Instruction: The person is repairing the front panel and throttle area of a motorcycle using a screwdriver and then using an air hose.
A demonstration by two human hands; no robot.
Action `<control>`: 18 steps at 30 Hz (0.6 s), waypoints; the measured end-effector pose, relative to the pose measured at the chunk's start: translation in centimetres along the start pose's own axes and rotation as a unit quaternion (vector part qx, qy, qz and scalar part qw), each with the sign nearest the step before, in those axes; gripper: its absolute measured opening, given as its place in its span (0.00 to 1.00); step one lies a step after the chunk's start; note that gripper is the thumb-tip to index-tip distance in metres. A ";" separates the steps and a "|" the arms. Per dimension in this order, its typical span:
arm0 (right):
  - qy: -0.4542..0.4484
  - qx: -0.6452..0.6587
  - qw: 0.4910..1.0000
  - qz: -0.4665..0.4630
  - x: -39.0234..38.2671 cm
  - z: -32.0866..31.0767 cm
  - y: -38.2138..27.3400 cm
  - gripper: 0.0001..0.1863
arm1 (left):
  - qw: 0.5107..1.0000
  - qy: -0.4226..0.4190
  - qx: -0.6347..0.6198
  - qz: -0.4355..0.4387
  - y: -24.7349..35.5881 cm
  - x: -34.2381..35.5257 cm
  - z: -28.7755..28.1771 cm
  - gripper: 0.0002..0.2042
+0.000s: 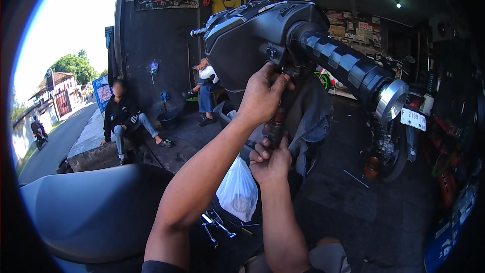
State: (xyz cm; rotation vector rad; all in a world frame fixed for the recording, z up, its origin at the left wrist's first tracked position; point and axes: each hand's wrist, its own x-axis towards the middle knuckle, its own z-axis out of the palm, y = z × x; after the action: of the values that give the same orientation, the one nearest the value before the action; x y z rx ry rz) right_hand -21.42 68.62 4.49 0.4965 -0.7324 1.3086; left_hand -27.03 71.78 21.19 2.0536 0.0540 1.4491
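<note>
My left hand [265, 93] is closed on a small dark part just below the black front panel [237, 45] of a scooter, near a small switch [271, 53] and the rubber handgrip [338, 60]. Below it, a dark cylindrical piece [275, 124] with a reddish section stands upright; what it is I cannot make out. My right hand [270, 159] has its curled fingers at the lower end of this piece. A grey cloth [313, 116] hangs beside it, and a white plastic bag [236, 192] hangs behind my wrists.
The scooter's seat [91, 202] fills the lower left, with metal tools [217, 227] beside it. A person [124, 116] sits on a ledge at left; another person's legs [206, 101] show behind the scooter. A parked motorcycle [389, 141] stands at right; a road [55, 149] runs outside.
</note>
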 end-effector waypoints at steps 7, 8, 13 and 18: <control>0.272 0.017 0.960 -0.060 1.0 5.7 1.9 0.20 | 1.000 -0.002 -0.020 0.001 -0.5 -0.2 -0.7 0.11; 0.284 -0.051 0.956 -0.045 1.0 5.6 1.9 0.19 | 1.000 0.008 -0.021 0.008 -0.7 -0.1 -0.8 0.10; 0.242 0.039 0.967 -0.066 1.2 4.8 1.7 0.18 | 1.000 -0.003 -0.025 -0.001 -0.8 0.0 -0.3 0.11; 0.236 -0.012 0.970 -0.063 0.3 4.1 1.4 0.18 | 1.000 0.011 -0.015 0.015 -1.1 0.1 -0.3 0.11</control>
State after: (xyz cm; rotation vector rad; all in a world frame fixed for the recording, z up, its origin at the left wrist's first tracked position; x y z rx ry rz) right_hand -23.54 66.27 7.44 0.1926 -0.3136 1.2336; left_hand -26.87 72.84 20.75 2.0226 0.0095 1.4820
